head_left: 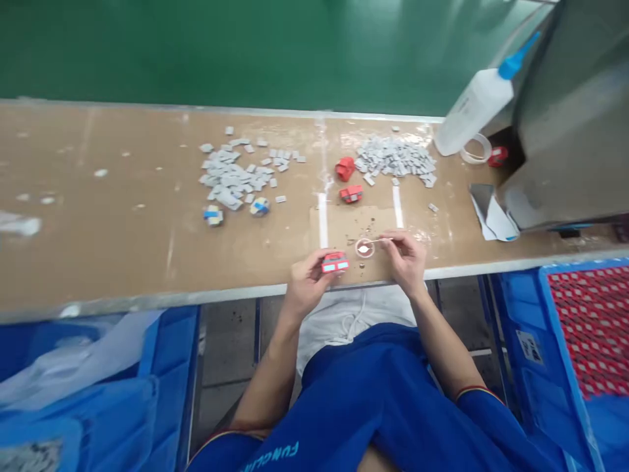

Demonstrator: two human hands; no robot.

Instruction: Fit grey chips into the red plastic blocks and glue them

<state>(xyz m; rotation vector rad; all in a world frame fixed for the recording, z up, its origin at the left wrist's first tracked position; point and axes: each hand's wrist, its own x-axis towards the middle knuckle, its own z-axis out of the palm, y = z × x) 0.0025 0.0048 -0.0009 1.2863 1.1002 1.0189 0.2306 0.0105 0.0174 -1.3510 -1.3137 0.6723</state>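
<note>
Brown worktable w/ a worn, taped surface (122, 255) runs below a green backdrop (211, 52). L hand (302, 288) grasps the small red boxy piece w/ two pale panels (335, 263) near the table's front edge; R hand (407, 261) pinches a thin pale stick (379, 240), tip at the small round dish (364, 256). Piece looks light, stiff, prob. plastic, maybe slick if wet; best held by its short sides, fingers off the panels. Dish has a bit of white stuff, type unclear. White squeeze bottle w/ blue nozzle (474, 108): contents can't tell. R-side blue plastic crate (533, 328) holds rows of red pcs (594, 328).
</note>
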